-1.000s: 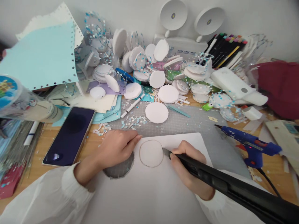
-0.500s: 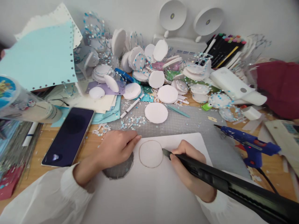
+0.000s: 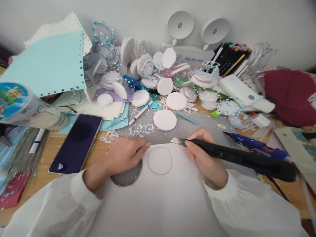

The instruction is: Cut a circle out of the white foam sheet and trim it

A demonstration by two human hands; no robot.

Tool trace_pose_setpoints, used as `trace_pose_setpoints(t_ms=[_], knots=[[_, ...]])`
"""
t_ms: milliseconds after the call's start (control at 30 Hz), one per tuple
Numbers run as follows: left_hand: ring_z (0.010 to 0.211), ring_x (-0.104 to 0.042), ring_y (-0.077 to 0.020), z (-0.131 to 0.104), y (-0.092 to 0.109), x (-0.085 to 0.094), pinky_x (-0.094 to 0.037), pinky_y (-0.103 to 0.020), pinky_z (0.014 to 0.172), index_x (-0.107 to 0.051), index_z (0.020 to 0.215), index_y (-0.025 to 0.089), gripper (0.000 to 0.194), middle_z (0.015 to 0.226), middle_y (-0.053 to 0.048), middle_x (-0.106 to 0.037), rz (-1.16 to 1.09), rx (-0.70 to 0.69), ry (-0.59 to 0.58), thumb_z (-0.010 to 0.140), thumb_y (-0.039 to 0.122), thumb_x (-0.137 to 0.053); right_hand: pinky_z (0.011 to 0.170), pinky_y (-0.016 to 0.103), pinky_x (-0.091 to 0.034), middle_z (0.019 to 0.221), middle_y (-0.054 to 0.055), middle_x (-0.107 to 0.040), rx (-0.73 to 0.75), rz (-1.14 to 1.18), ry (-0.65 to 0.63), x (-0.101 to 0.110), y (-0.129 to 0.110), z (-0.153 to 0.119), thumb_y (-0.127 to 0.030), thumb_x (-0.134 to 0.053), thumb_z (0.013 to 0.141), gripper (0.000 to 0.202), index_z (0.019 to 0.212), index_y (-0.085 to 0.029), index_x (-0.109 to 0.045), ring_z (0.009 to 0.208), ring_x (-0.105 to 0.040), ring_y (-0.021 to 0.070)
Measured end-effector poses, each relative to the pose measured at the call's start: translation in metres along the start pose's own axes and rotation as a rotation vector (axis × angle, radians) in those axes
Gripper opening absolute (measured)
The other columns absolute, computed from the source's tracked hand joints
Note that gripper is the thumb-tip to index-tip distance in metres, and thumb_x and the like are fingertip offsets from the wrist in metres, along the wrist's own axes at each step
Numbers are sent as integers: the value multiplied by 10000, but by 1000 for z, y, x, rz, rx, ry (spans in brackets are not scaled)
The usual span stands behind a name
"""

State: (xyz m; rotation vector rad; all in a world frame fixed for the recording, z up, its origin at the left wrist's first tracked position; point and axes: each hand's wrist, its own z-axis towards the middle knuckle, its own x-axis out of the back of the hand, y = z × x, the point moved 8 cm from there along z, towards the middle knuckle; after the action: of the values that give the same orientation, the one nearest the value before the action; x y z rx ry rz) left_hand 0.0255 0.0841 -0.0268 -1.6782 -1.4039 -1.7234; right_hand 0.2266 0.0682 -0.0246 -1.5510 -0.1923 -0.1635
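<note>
My right hand [image 3: 206, 158] is wrapped round a long black utility knife [image 3: 237, 156]. Its silvery blade [image 3: 177, 141] points left, over the far edge of a white foam board [image 3: 158, 204]. A circle outline [image 3: 160, 160] shows on the board, just below the blade. To the left of it, a round cut-out opening lets the grey cutting mat [image 3: 127, 177] show through. Curled fingers of my left hand [image 3: 128, 151] press at the board's far left corner, partly over that opening; the fingertips are hidden.
White discs [image 3: 165, 119] and star-trimmed decorations crowd the back. A phone [image 3: 76, 143] and a tilted clear cup [image 3: 32, 108] lie left. At right are a blue glue gun [image 3: 256, 144] and a white device [image 3: 240, 89]. Small star confetti [image 3: 140, 129] litters the mat.
The knife has moved away from the circle's right side, up to the board's far edge, and lies flatter with its blade in view. My left hand stays in place; the camera view has shifted slightly.
</note>
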Motion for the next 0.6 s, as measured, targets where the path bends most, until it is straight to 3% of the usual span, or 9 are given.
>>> trace_pose_setpoints(t_ms=[167, 367, 500, 600], knots=[[651, -569, -174, 0, 4, 4, -270, -288, 585, -453, 697, 190, 388, 669, -24, -595, 22, 23, -65, 960, 385, -246, 619, 259, -405, 812, -9, -614, 60, -56, -26, -1, -10, 10, -298, -681, 782, 116, 878, -256, -632, 709, -544, 132], [663, -602, -201, -1, 5, 6, -273, -279, 564, -511, 763, 198, 372, 692, -25, -639, 37, 38, -71, 896, 516, -370, 607, 273, -430, 694, -22, -589, -91, 80, -186, -20, -4, 25, -298, -627, 800, 74, 857, -256, -647, 654, -549, 139], [660, -615, -210, -1, 3, 3, -273, -276, 555, -534, 776, 201, 403, 710, -27, -660, 46, 34, -54, 857, 579, -419, 546, 278, -410, 699, -1, -591, -72, 121, -166, -24, -1, 27, -394, -495, 873, 249, 761, -238, -653, 589, -517, 134], [656, -616, -207, 0, 2, 2, -276, -272, 552, -546, 780, 202, 418, 714, -28, -665, 46, 40, -42, 861, 590, -411, 596, 275, -419, 671, 2, -602, -6, 2, -171, -23, -3, 25, -340, -540, 854, 213, 721, -230, -667, 655, -549, 151]])
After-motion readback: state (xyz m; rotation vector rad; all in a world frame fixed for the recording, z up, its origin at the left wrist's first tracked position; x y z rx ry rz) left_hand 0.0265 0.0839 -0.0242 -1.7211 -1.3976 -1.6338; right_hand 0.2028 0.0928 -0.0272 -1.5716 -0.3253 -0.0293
